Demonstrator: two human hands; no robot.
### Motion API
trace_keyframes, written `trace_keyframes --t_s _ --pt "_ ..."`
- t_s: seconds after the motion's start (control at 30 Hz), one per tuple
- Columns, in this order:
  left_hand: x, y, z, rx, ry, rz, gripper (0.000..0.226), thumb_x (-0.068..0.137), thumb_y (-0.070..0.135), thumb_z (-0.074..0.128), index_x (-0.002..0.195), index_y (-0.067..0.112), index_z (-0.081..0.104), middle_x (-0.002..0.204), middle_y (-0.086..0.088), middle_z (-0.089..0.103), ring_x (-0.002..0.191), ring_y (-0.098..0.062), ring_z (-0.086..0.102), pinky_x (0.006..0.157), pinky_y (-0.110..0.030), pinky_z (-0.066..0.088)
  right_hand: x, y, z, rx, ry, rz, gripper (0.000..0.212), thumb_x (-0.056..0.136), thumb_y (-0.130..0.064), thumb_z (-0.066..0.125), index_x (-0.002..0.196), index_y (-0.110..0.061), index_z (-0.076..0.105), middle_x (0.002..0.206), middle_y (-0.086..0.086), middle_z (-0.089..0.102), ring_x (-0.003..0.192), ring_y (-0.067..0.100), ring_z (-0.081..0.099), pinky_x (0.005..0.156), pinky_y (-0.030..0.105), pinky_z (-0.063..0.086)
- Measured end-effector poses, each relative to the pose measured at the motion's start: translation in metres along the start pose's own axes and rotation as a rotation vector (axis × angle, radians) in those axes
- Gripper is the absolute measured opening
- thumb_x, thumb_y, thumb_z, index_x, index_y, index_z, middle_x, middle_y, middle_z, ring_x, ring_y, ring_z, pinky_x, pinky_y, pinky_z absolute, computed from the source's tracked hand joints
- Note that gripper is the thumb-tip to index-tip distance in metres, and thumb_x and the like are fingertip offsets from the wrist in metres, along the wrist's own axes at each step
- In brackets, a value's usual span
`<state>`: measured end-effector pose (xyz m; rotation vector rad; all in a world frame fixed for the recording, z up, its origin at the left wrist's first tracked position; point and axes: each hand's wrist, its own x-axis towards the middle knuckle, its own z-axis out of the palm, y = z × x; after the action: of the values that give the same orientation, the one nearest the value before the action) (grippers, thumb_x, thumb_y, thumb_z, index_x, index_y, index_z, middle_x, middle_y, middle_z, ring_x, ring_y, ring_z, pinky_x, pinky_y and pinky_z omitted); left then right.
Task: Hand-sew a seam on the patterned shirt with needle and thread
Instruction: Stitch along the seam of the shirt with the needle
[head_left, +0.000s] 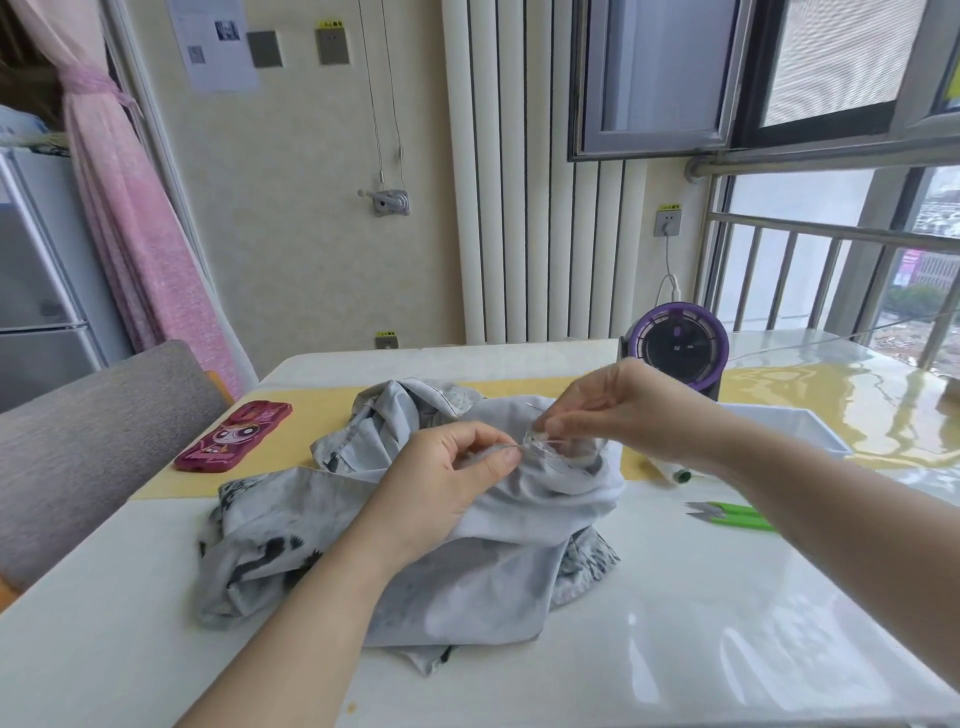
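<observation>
**Stitching mid-seam, both hands at the top of the shirt**

From my remote seat I see the patterned shirt (467, 587) heaped on the white table (675, 649), and the action is at its upper fold. The left hand (447, 478) pinches that fold between thumb and forefinger, holding the edge taut. The right hand (618, 410) hovers just beside it over the same fold, fingertips pressed together on something fine. I take it for the needle (535, 410), though it is too thin to be sure. A pale thread (514, 445) runs between the two hands.

My read: we're in the middle of a stitch, with the seam not yet finished. The next move calls for drawing the thread through smoothly while the left pinch holds the cloth from bunching, then setting the point close beside the last stitch.

Right of the shirt lie the green snips (727, 515) and a thread spool (672, 473), near enough for cutting later.
</observation>
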<state>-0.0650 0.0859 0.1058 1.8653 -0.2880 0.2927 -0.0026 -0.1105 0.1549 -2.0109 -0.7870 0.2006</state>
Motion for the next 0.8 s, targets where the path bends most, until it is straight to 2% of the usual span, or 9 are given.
trace_keyframes --t_s 0.03,0.1,0.2,0.37,0.53,0.63,0.7,0.8 --pt "0.0 0.0 0.0 0.003 0.003 0.001 0.007 0.086 0.016 0.065 0.083 0.019 0.07 0.075 0.01 0.063 0.073 -0.005 0.051 0.07 -0.012 0.04 0.003 -0.002 -0.003 -0.166 0.031 -0.04 0.016 0.08 -0.023 0.072 0.093 -0.014 0.075 0.093 -0.003 0.073 0.076 0.003 0.066 0.075 0.013 0.05" --pt "0.0 0.0 -0.001 0.009 0.007 0.007 0.007 0.086 0.018 0.065 0.083 0.02 0.07 0.072 0.014 0.062 0.071 -0.003 0.05 0.069 -0.012 0.04 0.008 -0.004 -0.003 -0.482 0.065 -0.157 0.013 0.086 -0.022 0.068 0.097 -0.021 0.075 0.101 -0.007 0.066 0.08 0.001 0.06 0.074 0.005 0.042" --pt "0.0 0.001 -0.001 0.011 0.014 0.011 0.007 0.087 0.017 0.064 0.084 0.019 0.069 0.067 0.02 0.061 0.067 0.002 0.05 0.067 -0.009 0.039 0.012 -0.006 0.001 -0.673 0.011 -0.245 0.016 0.088 -0.019 0.065 0.099 -0.026 0.075 0.091 -0.009 0.056 0.073 -0.001 0.05 0.068 0.003 0.036" --pt "0.0 0.001 -0.003 0.019 0.02 0.015 0.008 0.089 0.018 0.063 0.084 0.02 0.068 0.066 0.022 0.061 0.066 0.007 0.052 0.066 -0.006 0.038 0.013 -0.008 0.002 -0.7 0.001 -0.302 0.016 0.087 -0.016 0.067 0.097 -0.025 0.075 0.082 -0.014 0.055 0.07 0.0 0.052 0.067 0.004 0.037" --pt "-0.001 0.001 -0.003 0.026 0.029 0.025 0.01 0.089 0.017 0.062 0.082 0.021 0.068 0.065 0.023 0.061 0.065 0.008 0.052 0.065 -0.006 0.037 0.011 -0.007 0.0 -0.696 0.02 -0.316 0.013 0.086 -0.017 0.068 0.094 -0.023 0.076 0.086 -0.008 0.061 0.072 0.002 0.055 0.067 0.004 0.038" --pt "0.0 0.002 -0.003 0.036 0.033 0.03 0.01 0.089 0.017 0.061 0.082 0.021 0.067 0.064 0.024 0.06 0.065 0.009 0.051 0.065 -0.006 0.037 0.012 -0.006 0.001 -0.707 0.009 -0.322 0.013 0.086 -0.017 0.067 0.094 -0.023 0.076 0.091 -0.007 0.064 0.072 -0.004 0.05 0.068 0.006 0.038" --pt "0.0 0.002 -0.003 0.04 0.033 0.027 0.01 0.09 0.018 0.061 0.083 0.021 0.067 0.063 0.025 0.059 0.064 0.009 0.051 0.064 -0.006 0.037 0.013 -0.007 0.001 -0.71 0.006 -0.331 0.013 0.086 -0.017 0.067 0.094 -0.022 0.076 0.093 -0.005 0.065 0.076 -0.001 0.052 0.072 0.012 0.042" --pt "0.0 0.003 -0.002 0.046 0.027 0.026 0.01 0.09 0.018 0.061 0.084 0.02 0.067 0.063 0.025 0.059 0.063 0.009 0.05 0.064 -0.006 0.036 0.014 -0.008 0.003 -0.713 0.018 -0.355 0.012 0.085 -0.016 0.068 0.093 -0.021 0.076 0.094 -0.004 0.066 0.086 0.013 0.058 0.08 0.032 0.048"
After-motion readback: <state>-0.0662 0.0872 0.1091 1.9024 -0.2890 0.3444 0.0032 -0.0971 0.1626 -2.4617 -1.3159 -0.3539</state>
